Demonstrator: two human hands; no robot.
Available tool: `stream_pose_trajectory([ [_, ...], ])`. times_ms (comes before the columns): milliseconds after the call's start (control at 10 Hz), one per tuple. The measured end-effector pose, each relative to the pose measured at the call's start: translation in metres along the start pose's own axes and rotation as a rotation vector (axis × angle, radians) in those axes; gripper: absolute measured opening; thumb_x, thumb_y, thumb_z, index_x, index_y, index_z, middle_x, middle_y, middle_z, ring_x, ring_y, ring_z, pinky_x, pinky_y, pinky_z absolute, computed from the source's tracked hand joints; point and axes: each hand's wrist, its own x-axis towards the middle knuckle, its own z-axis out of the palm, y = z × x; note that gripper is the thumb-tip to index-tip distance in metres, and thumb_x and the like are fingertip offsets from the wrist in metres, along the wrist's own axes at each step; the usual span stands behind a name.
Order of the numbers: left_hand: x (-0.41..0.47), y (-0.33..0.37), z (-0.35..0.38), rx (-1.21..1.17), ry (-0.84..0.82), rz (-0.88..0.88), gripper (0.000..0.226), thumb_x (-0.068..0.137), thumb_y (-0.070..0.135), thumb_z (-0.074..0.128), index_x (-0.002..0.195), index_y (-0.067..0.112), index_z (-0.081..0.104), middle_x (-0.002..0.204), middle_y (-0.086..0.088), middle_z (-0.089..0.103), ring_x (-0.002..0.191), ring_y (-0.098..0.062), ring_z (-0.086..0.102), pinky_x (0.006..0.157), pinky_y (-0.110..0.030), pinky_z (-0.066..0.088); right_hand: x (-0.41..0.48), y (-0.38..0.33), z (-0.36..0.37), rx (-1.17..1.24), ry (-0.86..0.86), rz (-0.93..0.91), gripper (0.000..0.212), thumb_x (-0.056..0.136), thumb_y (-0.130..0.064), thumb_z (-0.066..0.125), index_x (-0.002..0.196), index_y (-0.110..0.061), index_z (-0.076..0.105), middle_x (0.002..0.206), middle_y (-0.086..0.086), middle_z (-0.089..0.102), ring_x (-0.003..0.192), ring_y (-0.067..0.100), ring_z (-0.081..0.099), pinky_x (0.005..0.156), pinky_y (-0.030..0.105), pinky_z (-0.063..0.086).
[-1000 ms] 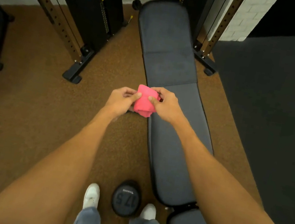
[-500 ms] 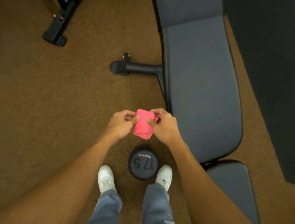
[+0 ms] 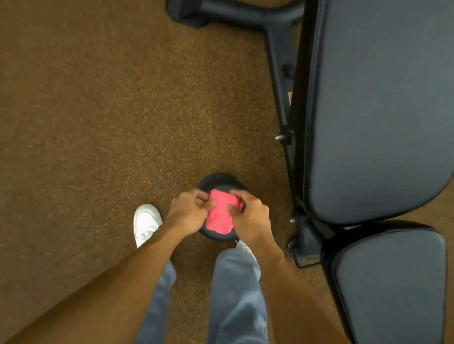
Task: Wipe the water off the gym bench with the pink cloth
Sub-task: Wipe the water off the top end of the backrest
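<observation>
Head view, looking straight down. The pink cloth (image 3: 220, 214) is held in the air between both hands, in front of the person's legs. It is to the left of the gym bench (image 3: 389, 109) and apart from its padding. The cloth is bunched small, its top edge pinched and its lower part hanging loose.

On the left hand (image 3: 187, 213) the fingers (image 3: 203, 198) are curled, thumb and forefinger pinching the cloth's upper left edge. On the right hand (image 3: 250, 221) the fingers (image 3: 241, 196) are curled over the cloth's upper right corner, thumb pressed on its front face. The two hands are close together, with only the cloth between them.

Directly below the cloth, a round black weight (image 3: 219, 181) sits on the floor (image 3: 83, 87). It is mostly hidden by the hands and the cloth, and its markings are not readable. A white shoe (image 3: 146, 223) stands just left of it. The other shoe shows only as a sliver beside a blue-grey trouser leg (image 3: 239, 309).

The gym bench runs down the right side of the view. Its long grey back pad ends in a rounded near edge, just above a smaller seat pad (image 3: 388, 298), with a narrow gap between them. A black frame runs under the pad's left edge. A crossbar foot (image 3: 231, 12) sticks out leftward onto the brown speckled floor. The pad surface is blurred; wet or dry cannot be told.
</observation>
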Motion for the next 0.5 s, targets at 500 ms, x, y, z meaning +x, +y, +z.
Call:
stream_pose_trajectory([
  [500, 0.02, -0.022, 0.018, 0.023, -0.02, -0.084, 0.004, 0.101, 0.022, 0.069, 0.102, 0.025, 0.072, 0.111, -0.009, 0.079, 0.107, -0.026, 0.074, 0.097, -0.033, 0.056, 0.018, 0.033, 0.021, -0.091, -0.022, 0.083, 0.052, 0.102, -0.013, 0.068, 0.153, -0.016, 0.055, 0.146, 0.013, 0.063, 0.135, 0.032, 0.06, 0.112, 0.037, 0.045],
])
